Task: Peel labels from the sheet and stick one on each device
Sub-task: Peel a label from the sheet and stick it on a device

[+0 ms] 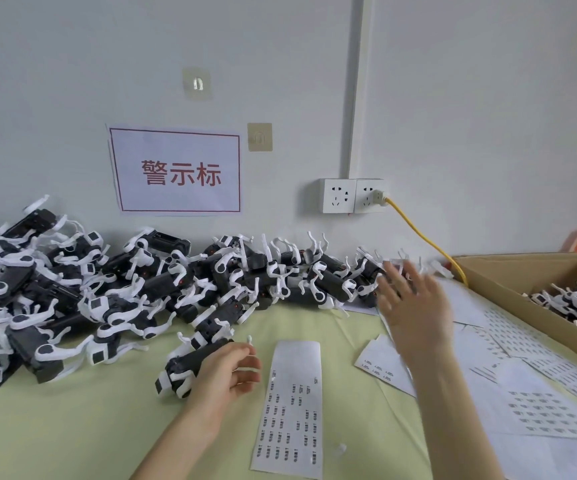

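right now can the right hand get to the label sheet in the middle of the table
Probably yes. The right hand is open, holds nothing and is raised just right of the label sheet, which lies flat and uncovered, with nothing between them.

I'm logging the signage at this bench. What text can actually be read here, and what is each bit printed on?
"警示标": red characters on the red-bordered white paper sign taped to the wall.
Label sheet on the table between the hands: rows of small dark printed labels, too small to read.
Loose label sheets at right: print too small and blurred to read.
Devices in the pile: no readable markings.
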Demonstrator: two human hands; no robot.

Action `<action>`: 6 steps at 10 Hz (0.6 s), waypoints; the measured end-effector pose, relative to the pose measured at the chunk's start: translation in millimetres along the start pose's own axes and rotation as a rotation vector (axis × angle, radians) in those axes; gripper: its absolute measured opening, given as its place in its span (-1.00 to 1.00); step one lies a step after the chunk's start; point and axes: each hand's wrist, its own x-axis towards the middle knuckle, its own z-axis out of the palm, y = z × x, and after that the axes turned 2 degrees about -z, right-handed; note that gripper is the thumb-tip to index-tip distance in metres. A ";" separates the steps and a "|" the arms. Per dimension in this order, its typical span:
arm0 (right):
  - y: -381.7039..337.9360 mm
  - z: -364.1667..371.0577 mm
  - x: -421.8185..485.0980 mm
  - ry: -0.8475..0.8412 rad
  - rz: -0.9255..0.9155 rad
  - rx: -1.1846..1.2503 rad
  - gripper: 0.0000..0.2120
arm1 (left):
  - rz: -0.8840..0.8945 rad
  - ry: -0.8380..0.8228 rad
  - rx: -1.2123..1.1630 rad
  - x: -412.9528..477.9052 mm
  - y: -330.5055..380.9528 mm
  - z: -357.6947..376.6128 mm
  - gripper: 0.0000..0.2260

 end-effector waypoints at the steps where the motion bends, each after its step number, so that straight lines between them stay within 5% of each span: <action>1: 48.0 16.2 -2.7 -0.211 -0.150 -0.849 -0.72 | 0.013 0.001 0.016 -1.6 2.1 1.6 -0.85; 2: 92.3 15.1 -22.2 -0.474 -0.256 -1.272 -0.82 | 0.064 0.054 0.065 -2.5 1.4 3.1 -0.85; 3: 125.2 8.0 -35.1 -0.617 -0.364 -1.641 -0.78 | 0.376 0.158 0.218 -2.3 1.8 -0.1 -0.84; 4: 141.1 5.3 -48.2 -0.679 -0.294 -1.650 -0.74 | 0.826 0.366 0.455 -5.2 9.5 -11.2 -0.88; 5: 147.4 2.7 -51.0 -0.806 -0.253 -1.682 -0.69 | 0.970 0.600 0.774 -6.2 17.5 -22.4 -0.89; 6: 153.2 0.2 -52.4 -0.915 -0.195 -1.759 -0.57 | 0.806 0.656 1.020 -3.6 20.0 -28.5 -0.87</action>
